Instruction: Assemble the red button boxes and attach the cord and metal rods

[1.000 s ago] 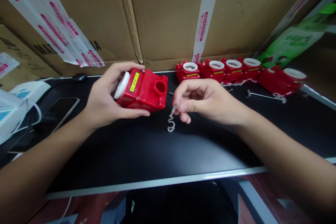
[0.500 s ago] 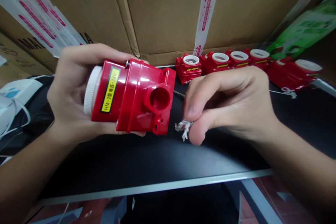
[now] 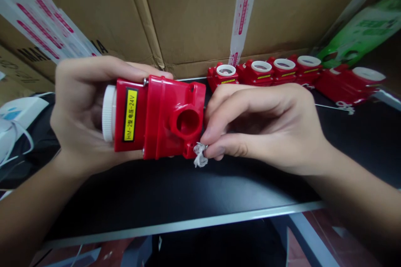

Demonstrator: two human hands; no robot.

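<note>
My left hand (image 3: 78, 104) is wrapped round a red plastic device housing (image 3: 159, 133), held on its side above the table. It has a ribbed white ring (image 3: 109, 112) at the left end, a yellow label (image 3: 130, 115) marked HM-2 and 24V, and a round port (image 3: 188, 122) facing me. At the housing's lower right corner, my right hand (image 3: 260, 127) pinches a small crumpled whitish clump (image 3: 200, 155) between thumb and forefinger. The clump is beside a small corner lug; whether it touches the lug I cannot tell. My curled other fingers hide part of the right end.
Several similar red housings (image 3: 261, 76) with white rings stand along the back of the black table (image 3: 175, 200), against a large cardboard box (image 3: 194, 12). White string (image 3: 344, 105) lies at right near a green package (image 3: 360, 29). A white object with cables (image 3: 19, 112) is at left.
My right hand has moved left with the whitish clump, bringing it to the housing's corner. The housing has turned slightly in my left hand, so its label stands more upright.
</note>
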